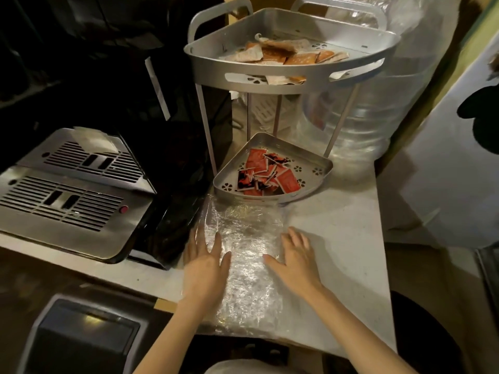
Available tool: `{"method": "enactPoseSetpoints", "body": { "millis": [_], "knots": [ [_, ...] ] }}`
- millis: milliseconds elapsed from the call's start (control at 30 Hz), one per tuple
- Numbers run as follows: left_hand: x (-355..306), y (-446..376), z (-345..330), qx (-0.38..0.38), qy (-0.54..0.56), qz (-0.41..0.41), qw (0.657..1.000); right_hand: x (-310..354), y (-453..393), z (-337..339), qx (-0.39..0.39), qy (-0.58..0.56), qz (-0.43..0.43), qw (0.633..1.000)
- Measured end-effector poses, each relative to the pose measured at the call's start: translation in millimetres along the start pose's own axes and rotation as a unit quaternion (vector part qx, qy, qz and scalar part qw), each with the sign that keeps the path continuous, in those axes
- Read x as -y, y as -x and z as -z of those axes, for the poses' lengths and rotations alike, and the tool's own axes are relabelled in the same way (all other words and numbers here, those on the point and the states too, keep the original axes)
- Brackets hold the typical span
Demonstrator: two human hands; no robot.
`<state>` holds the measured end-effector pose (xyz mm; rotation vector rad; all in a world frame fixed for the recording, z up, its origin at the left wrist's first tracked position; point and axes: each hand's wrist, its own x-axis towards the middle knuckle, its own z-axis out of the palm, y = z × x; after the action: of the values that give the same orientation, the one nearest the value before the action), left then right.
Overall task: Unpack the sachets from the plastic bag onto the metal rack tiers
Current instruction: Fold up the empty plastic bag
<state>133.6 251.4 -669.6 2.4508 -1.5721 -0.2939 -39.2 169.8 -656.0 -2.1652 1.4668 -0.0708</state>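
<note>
Two hands [206, 268] [295, 261] flat, one plastic bag [247, 265], two tiers [297, 85] [318, 175]

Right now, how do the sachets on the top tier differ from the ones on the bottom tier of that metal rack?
The top tier sachets are orange and pale, spread loosely across their tray. The bottom tier sachets are red, some with black print, heaped closer together. The top tier sachets sit high on the metal rack; the bottom tier sachets lie almost at counter level. Both are small flat packets lying loose in corner-shaped trays.

Counter [337, 225] with rack [272, 168], flattened bag [245, 238]
</note>
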Motion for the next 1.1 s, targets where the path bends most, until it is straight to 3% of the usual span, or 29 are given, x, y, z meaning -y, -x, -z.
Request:
{"method": "enactPoseSetpoints", "body": {
  "millis": [167,233,333,433,533,667,767,867,1033,1100],
  "knots": [
    [-0.8,0.0,3.7,0.027,0.079,0.041,0.996,15.5,6.7,0.5,-0.042,-0.060,0.011,0.997],
    [-3.8,0.2,10.3,0.020,0.139,0.057,0.988,21.2,10.0,-0.2,-0.036,-0.143,0.004,0.989],
    [-5.9,-0.4,17.8,-0.007,0.204,0.059,0.977,25.3,14.0,3.0,-0.015,-0.359,-0.064,0.931],
    [-6.0,-0.5,21.6,-0.031,0.274,0.077,0.958,23.2,13.6,12.6,-0.007,-0.491,-0.180,0.852],
    [-11.9,-1.2,32.6,-0.007,0.434,0.168,0.885,13.4,9.6,26.5,0.052,-0.546,-0.246,0.799],
    [-11.7,-10.3,40.4,0.076,0.585,0.240,0.771,4.4,9.2,49.0,0.107,-0.519,-0.234,0.815],
    [-14.9,-14.2,44.3,0.154,0.660,0.224,0.700,0.7,11.4,69.0,0.117,-0.576,-0.172,0.790],
    [-24.6,-16.0,55.2,0.217,0.681,0.207,0.668,-6.4,15.6,90.1,0.102,-0.609,-0.144,0.773],
    [-40.6,-18.5,73.1,0.379,0.721,0.113,0.569,-13.7,18.8,122.4,0.073,-0.641,-0.059,0.762],
    [-41.1,-24.3,72.8,0.375,0.701,0.095,0.599,-18.4,17.0,126.7,0.050,-0.629,-0.044,0.775]
  ]
}}
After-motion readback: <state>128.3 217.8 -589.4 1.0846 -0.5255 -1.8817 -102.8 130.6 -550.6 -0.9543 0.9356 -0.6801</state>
